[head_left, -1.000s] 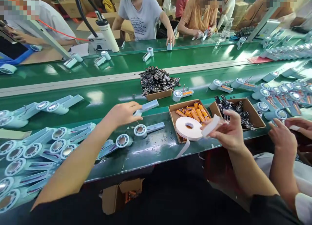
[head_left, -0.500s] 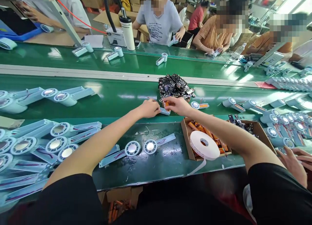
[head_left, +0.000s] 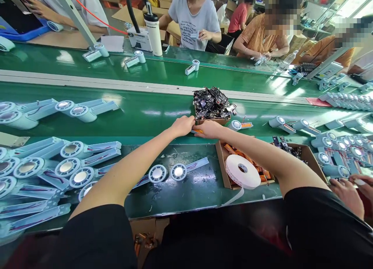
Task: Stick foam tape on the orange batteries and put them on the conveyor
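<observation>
Both hands meet at the front of the green belt, just short of a pile of black circuit boards (head_left: 214, 102). My left hand (head_left: 183, 126) is closed on a light-blue fan housing, mostly hidden by the fingers. From the other side, my right hand (head_left: 209, 129) has its fingers closed over an orange battery (head_left: 198, 131) at that housing's handle. Whether the battery is fully seated cannot be seen. Right of the hands lies another light-blue housing (head_left: 234, 125) with an orange battery in its handle. Two more housings (head_left: 178, 172) with round silver centres lie on the bench nearer me.
A cardboard box (head_left: 222, 172) holds orange batteries, with a white tape roll (head_left: 243, 172) on top. Beside it stands a box of black boards (head_left: 316, 164). Many housings (head_left: 29, 167) crowd the left; more lie at right, near another person's hands (head_left: 348, 195). Co-workers sit across the belt.
My right hand has lowered and flattened over the battery, bringing it down to the housing. My left hand has shifted slightly right, closer to it. The view has tilted a little.
</observation>
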